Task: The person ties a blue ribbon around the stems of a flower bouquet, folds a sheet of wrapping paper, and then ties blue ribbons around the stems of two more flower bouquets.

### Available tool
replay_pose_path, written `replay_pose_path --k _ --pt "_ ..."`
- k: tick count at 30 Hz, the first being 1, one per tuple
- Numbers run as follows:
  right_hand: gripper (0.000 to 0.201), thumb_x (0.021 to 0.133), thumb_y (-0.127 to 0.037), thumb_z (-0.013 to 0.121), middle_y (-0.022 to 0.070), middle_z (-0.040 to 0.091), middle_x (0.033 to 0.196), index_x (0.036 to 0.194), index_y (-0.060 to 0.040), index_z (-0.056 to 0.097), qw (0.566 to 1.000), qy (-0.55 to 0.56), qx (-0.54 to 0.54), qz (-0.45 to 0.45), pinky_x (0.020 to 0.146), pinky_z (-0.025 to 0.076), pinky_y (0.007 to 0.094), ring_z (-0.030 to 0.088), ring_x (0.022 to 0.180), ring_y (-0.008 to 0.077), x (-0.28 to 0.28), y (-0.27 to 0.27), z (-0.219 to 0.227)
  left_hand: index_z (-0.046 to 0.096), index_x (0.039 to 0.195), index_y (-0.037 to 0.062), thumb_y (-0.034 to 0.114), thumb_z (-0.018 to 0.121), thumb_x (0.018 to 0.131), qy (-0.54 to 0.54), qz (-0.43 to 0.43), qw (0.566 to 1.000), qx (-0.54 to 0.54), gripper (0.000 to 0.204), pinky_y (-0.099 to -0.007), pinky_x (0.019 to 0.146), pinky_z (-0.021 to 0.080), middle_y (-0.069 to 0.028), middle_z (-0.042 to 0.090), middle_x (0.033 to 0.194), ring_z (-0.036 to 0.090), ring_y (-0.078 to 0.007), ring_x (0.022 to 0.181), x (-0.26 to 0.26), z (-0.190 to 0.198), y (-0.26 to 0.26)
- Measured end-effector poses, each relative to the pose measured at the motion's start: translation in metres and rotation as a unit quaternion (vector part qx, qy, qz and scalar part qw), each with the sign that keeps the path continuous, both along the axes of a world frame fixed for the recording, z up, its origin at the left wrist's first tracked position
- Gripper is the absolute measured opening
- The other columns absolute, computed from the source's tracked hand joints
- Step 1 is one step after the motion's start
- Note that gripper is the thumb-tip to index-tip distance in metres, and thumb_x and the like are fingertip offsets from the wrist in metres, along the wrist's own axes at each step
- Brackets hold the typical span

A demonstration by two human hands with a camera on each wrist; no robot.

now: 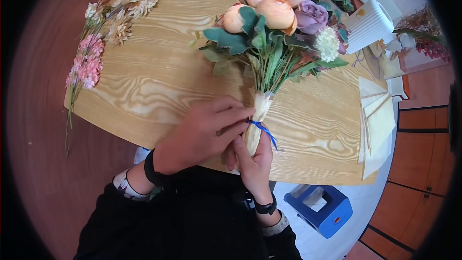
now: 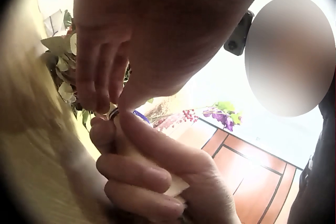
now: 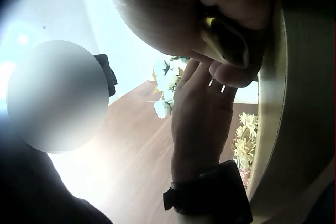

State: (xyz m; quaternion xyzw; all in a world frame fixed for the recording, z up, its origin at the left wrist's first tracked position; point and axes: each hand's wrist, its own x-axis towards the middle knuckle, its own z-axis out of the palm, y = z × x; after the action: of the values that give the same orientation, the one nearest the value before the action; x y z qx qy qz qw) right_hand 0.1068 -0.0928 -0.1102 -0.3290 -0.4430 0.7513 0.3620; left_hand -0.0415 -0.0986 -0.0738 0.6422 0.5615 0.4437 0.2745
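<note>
the right hand (image 1: 255,156) grips the wrapped bouquet (image 1: 276,33) stems; the left hand (image 1: 202,132) pinches the blue ribbon (image 1: 262,129). best to keep the stems steady and the ribbon tight.

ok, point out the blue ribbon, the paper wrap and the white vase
blue ribbon (image 1: 260,126), head view, knot at the wrap
paper wrap (image 1: 261,106), head view, upper part below the stems
white vase (image 1: 368,25), head view, ribbed side

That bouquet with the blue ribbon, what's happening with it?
A person is working on a bouquet of peach, purple and white flowers over a wooden table. The right hand grips its paper-wrapped stems from below, while the left hand pinches the blue ribbon wound around the wrap. Loose pink and cream flowers lie on the table's left side, and a white ribbed vase lies tipped at the right.
</note>
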Motion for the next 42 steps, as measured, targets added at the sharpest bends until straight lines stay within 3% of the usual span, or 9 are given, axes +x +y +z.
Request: replay_pose_path --k 7,12,19,21,24,26,29,33,42 --pt "0.026 0.094 -0.003 0.047 0.0014 0.049 0.066 0.118 -0.0018 0.037 0.999 -0.027 -0.001 -0.018 0.044 0.035 0.0191 0.047 0.050 0.0065 -0.004 -0.001 0.009 0.063 0.094 0.0011 -0.002 0.063 0.075 0.107 -0.025 0.991 0.077 0.019 -0.0308 0.060 0.048 -0.0088 0.058 0.086 0.059 -0.0228 0.071 0.001 -0.002 -0.003" --pt "0.052 0.092 -0.001 0.051 0.0041 0.054 0.079 0.137 -0.0016 0.025 0.999 -0.011 -0.007 -0.051 0.049 0.040 0.0186 0.049 0.053 0.0074 -0.005 -0.004 0.011 0.057 0.090 0.0012 -0.003 0.059 0.079 0.109 -0.004 0.994 0.011 0.012 -0.0344 0.061 0.045 -0.0086 0.051 0.083 0.055 -0.0255 0.070 0.005 -0.001 -0.002" --pt "0.051 0.091 -0.002 0.054 0.0068 0.057 0.095 0.136 0.0004 0.030 0.997 0.011 0.005 -0.077 0.050 0.044 0.0212 0.052 0.056 0.0085 0.008 -0.002 -0.006 0.054 0.085 0.0011 -0.009 0.051 0.076 0.057 -0.187 0.977 -0.084 0.014 -0.0341 0.072 0.041 -0.0110 0.043 0.087 0.049 -0.0275 0.081 -0.027 0.012 -0.009" --pt "0.043 0.092 -0.005 0.054 0.0095 0.058 0.106 0.131 0.0024 0.037 0.992 0.076 -0.087 -0.046 0.051 0.045 0.0223 0.053 0.056 0.0093 0.013 0.003 -0.006 0.054 0.084 0.0007 -0.012 0.049 0.073 0.075 -0.205 0.972 -0.092 0.017 -0.0338 0.073 0.041 -0.0111 0.043 0.087 0.048 -0.0272 0.082 -0.041 0.014 -0.014" --pt "0.039 0.092 -0.006 0.053 0.0123 0.057 0.117 0.128 0.0037 0.040 0.993 0.060 -0.078 -0.065 0.051 0.045 0.0224 0.053 0.056 0.0102 0.010 0.003 -0.007 0.056 0.085 0.0004 -0.015 0.045 0.067 0.105 -0.069 0.981 -0.149 0.026 -0.0321 0.077 0.041 -0.0116 0.045 0.092 0.049 -0.0261 0.086 -0.053 0.015 -0.018" --pt "0.040 0.093 -0.008 0.050 0.0152 0.055 0.119 0.130 0.0026 0.037 0.996 0.047 -0.043 -0.063 0.050 0.046 0.0246 0.052 0.056 0.0115 0.008 0.003 -0.001 0.058 0.087 0.0010 -0.011 0.049 0.075 0.137 0.129 0.982 0.005 0.019 -0.0334 0.074 0.044 -0.0115 0.049 0.094 0.053 -0.0301 0.087 -0.052 0.016 -0.017" --pt "0.042 0.095 -0.012 0.047 0.0191 0.051 0.125 0.133 0.0012 0.033 0.996 0.054 -0.012 -0.068 0.051 0.049 0.0278 0.053 0.058 0.0131 0.004 0.003 -0.001 0.061 0.094 0.0020 -0.013 0.052 0.074 0.125 0.162 0.977 0.065 0.027 -0.0325 0.076 0.045 -0.0123 0.052 0.097 0.055 -0.0291 0.089 -0.037 0.023 -0.018" --pt "0.042 0.094 -0.007 0.048 0.0150 0.056 0.120 0.132 0.0029 0.034 0.983 0.137 -0.083 -0.086 0.060 0.050 0.0261 0.060 0.066 0.0143 0.004 0.006 0.006 0.061 0.093 0.0020 -0.007 0.058 0.074 0.044 0.081 0.996 0.020 0.021 -0.0326 0.075 0.047 -0.0139 0.058 0.096 0.060 -0.0284 0.085 -0.014 0.021 -0.019" --pt "0.035 0.098 -0.015 0.043 0.0128 0.061 0.102 0.128 0.0013 0.039 0.991 0.090 -0.079 -0.060 0.069 0.051 0.0284 0.062 0.080 0.0174 0.007 0.004 0.003 0.061 0.112 0.0022 -0.003 0.067 0.076 0.009 0.010 1.000 0.026 0.037 -0.0270 0.064 0.050 -0.0117 0.054 0.107 0.061 -0.0192 0.084 0.014 0.004 -0.007"
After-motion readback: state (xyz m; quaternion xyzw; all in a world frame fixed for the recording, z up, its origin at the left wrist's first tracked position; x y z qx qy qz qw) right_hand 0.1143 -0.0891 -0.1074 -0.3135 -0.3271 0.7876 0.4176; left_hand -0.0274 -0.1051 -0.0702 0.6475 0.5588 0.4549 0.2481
